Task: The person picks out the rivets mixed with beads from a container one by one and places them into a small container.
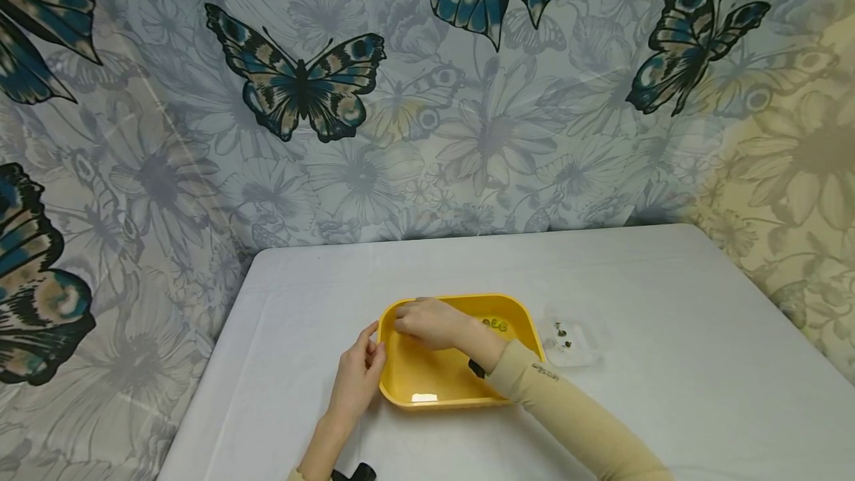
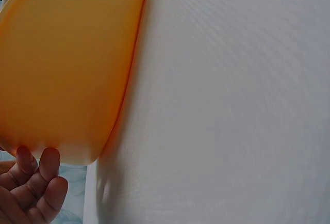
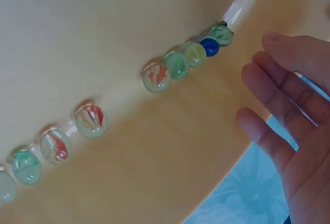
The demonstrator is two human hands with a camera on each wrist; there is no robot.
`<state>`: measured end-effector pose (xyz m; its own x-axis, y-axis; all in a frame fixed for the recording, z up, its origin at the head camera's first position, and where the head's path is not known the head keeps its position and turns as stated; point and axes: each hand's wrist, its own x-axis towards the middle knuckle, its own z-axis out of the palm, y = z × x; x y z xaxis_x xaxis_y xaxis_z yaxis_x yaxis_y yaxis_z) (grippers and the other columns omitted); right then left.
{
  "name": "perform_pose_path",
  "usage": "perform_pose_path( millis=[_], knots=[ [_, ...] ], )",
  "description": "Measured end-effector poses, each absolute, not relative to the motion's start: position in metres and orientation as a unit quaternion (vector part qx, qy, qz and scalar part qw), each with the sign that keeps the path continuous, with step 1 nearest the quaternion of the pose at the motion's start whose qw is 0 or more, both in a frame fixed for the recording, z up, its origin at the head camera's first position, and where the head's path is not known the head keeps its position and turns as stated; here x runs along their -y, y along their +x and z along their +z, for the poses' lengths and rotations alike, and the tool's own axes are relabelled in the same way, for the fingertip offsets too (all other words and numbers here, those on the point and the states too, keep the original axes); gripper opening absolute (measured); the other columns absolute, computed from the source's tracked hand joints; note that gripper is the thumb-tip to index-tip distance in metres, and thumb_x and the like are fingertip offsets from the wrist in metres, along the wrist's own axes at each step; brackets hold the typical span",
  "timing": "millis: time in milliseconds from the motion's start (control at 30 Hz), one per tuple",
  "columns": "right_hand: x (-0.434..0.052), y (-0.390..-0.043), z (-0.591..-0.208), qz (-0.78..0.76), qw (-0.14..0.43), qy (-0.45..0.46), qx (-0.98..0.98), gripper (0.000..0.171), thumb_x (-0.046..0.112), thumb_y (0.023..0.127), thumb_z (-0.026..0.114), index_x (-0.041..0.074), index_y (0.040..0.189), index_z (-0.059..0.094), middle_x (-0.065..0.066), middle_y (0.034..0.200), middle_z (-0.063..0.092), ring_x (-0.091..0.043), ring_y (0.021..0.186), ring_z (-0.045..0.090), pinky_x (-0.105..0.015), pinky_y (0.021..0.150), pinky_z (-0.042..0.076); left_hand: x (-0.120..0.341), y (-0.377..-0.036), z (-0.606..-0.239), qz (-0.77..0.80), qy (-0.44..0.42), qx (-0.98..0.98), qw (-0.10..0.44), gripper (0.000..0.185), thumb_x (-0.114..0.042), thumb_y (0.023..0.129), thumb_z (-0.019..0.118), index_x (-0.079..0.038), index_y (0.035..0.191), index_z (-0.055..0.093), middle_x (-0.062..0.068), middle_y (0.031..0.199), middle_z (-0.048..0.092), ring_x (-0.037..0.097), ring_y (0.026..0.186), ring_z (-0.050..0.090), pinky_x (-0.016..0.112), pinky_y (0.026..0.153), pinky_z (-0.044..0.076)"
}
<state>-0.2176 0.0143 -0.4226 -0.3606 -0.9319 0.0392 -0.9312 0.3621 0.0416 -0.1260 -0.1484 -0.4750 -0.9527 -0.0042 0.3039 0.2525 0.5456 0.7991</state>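
Left hand (image 1: 357, 377) is bracing the yellow tray (image 1: 434, 384), mid-tabletop (image 1: 668, 362), at its 9 o'clock rim, fingers loosely curved against the outer wall, apparently steadying it, while right hand (image 1: 427, 321), fingers spread, is hovering over glass marbles (image 3: 178, 65) lined along the 12 o'clock wall.

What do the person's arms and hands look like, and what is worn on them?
Both hands are bare, with no rings or gloves visible. The right hand comes out of a long beige sleeve with small dark lettering near the cuff, and a black wrist device sits at that cuff. The left hand has a bare forearm; a beige sleeve edge and a black device show at the bottom edge.
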Motion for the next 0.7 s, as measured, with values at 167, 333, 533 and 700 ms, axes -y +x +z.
perform_pose_path(
  millis=[167,333,533,700],
  knots=[
    [-0.010,-0.218,-0.425,-0.014,0.037,0.568,0.822,0.010,0.005,0.088,0.059,0.012,0.089,0.065,0.001,0.101,0.063,-0.011,0.095,0.057,-0.025,0.078,0.047,0.148,-0.126,-0.474,-0.472,-0.069,0.869,0.134,0.035,-0.003,0.090,0.054,0.007,0.124,0.051,-0.005,0.070,0.046,0.004,0.057,0.044,0.019,0.051,0.041],
    [-0.008,-0.219,-0.427,-0.027,0.048,0.572,0.819,0.011,0.005,0.088,0.058,0.013,0.090,0.066,0.002,0.100,0.063,-0.011,0.093,0.058,-0.025,0.077,0.047,0.148,-0.126,-0.474,-0.472,-0.068,0.869,0.132,0.035,-0.004,0.090,0.054,0.006,0.124,0.051,-0.004,0.071,0.046,0.004,0.058,0.044,0.019,0.051,0.041],
    [-0.004,-0.219,-0.430,-0.055,0.053,0.567,0.820,0.012,0.005,0.086,0.060,0.014,0.090,0.067,0.003,0.094,0.062,-0.010,0.088,0.058,-0.025,0.076,0.047,0.148,-0.126,-0.475,-0.469,-0.071,0.869,0.140,0.035,-0.003,0.090,0.054,0.006,0.123,0.052,-0.005,0.070,0.046,0.004,0.058,0.044,0.019,0.051,0.041],
    [-0.001,-0.218,-0.431,-0.072,0.046,0.559,0.825,0.012,0.005,0.085,0.062,0.015,0.090,0.067,0.004,0.094,0.061,-0.010,0.086,0.057,-0.023,0.077,0.046,0.148,-0.127,-0.475,-0.465,-0.071,0.870,0.146,0.034,-0.003,0.089,0.055,0.006,0.123,0.052,-0.005,0.070,0.046,0.003,0.057,0.044,0.019,0.051,0.041]
  ],
)
